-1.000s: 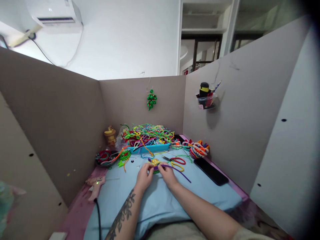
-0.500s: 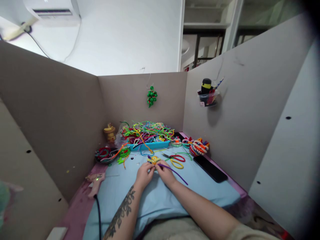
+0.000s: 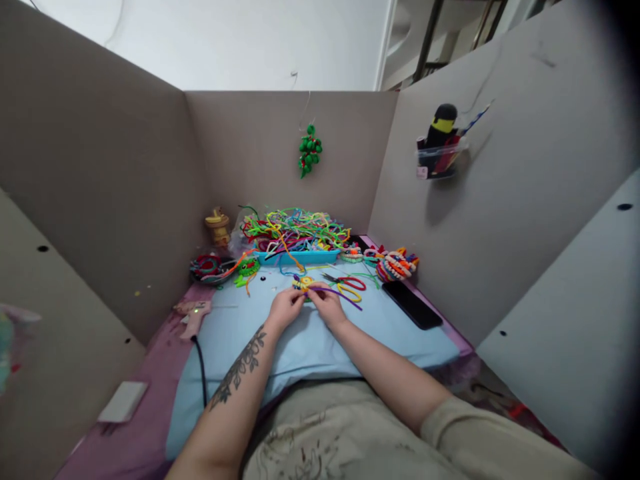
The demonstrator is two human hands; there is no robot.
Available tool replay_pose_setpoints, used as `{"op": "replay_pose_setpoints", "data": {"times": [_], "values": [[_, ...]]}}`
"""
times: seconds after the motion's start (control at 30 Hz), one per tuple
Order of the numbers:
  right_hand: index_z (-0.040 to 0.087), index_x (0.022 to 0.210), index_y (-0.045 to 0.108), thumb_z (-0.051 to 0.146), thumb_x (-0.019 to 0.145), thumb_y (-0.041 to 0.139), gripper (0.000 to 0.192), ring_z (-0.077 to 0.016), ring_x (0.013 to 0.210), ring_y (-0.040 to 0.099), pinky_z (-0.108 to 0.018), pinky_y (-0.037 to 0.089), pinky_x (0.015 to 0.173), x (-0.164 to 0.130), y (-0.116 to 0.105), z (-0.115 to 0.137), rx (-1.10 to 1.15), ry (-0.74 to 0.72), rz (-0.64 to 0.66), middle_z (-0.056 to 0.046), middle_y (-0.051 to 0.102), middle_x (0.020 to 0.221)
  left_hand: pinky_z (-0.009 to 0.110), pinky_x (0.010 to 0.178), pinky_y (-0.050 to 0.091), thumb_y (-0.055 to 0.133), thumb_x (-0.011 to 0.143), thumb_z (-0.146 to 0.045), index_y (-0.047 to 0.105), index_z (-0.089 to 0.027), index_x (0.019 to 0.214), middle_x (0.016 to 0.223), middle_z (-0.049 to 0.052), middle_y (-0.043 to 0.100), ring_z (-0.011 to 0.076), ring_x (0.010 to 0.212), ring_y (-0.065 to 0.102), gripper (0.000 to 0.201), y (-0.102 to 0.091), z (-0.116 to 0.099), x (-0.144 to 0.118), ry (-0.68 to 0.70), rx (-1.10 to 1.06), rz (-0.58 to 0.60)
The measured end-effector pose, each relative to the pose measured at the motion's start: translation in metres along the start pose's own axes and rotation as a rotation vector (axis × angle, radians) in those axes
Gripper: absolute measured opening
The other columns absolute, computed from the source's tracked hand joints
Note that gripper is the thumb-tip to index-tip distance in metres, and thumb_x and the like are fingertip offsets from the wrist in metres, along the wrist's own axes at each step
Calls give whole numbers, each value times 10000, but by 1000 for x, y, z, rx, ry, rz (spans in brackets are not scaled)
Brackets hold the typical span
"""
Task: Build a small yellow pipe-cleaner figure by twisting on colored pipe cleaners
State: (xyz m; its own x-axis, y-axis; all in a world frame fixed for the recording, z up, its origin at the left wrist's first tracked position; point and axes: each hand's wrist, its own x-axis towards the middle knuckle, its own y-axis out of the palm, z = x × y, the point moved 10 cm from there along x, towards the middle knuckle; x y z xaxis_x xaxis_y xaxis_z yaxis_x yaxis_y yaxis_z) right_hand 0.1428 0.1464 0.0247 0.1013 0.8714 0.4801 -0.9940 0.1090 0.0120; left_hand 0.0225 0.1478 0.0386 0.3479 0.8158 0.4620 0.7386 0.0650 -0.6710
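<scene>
Both hands, left hand & right hand, stay pinched on the small yellow pipe-cleaner piece w/ purple pipe cleaner on the blue mat; only the view tipped down since, so twisting is ongoing.

light: bright, even | shadows: soft | edges: wide-angle warp, dark right corner vignette

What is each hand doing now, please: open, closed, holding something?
Left hand: closed, pinching the yellow pipe-cleaner piece.
Right hand: closed on the purple pipe cleaner.
</scene>
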Motion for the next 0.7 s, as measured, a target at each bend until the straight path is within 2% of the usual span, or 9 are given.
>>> {"op": "replay_pose_setpoints", "data": {"times": [0.17, 0.3, 0.53, 0.7], "values": [[188, 772, 615, 311, 765, 538, 145, -176, 821, 566, -318, 463, 778, 0, -6, -1, -143, -21, -36, -29, 613, 813, 241, 636, 385, 491, 800, -258, 680, -179, 746, 704, 28, 622, 137, 665, 534, 212, 0, 2, 1, -3, -59, -12], [193, 786, 622, 314, 758, 547, 144, -173, 804, 569, -306, 463, 753, 0, -7, -2, -158, -18, -36, -20, 617, 800, 242, 635, 393, 512, 787, -274, 681, -171, 715, 674, 22, 628, 136, 654, 541, 210, -2, 4, 2, -24, -157, -32], [206, 763, 666, 313, 741, 594, 130, -174, 804, 586, -304, 463, 775, -2, -3, 18, -139, -84, 22, -28, 631, 798, 257, 625, 434, 579, 716, -305, 685, -150, 690, 661, 30, 657, 157, 649, 571, 189, -9, 18, 4, -178, -459, -93], [196, 910, 645, 298, 732, 593, 212, -173, 819, 597, -304, 482, 761, -2, 2, 4, -35, 1, 22, -44, 643, 891, 269, 658, 436, 580, 720, -302, 694, -146, 724, 705, 44, 664, 169, 693, 580, 193, -14, 20, 4, -191, -459, -135]]}}
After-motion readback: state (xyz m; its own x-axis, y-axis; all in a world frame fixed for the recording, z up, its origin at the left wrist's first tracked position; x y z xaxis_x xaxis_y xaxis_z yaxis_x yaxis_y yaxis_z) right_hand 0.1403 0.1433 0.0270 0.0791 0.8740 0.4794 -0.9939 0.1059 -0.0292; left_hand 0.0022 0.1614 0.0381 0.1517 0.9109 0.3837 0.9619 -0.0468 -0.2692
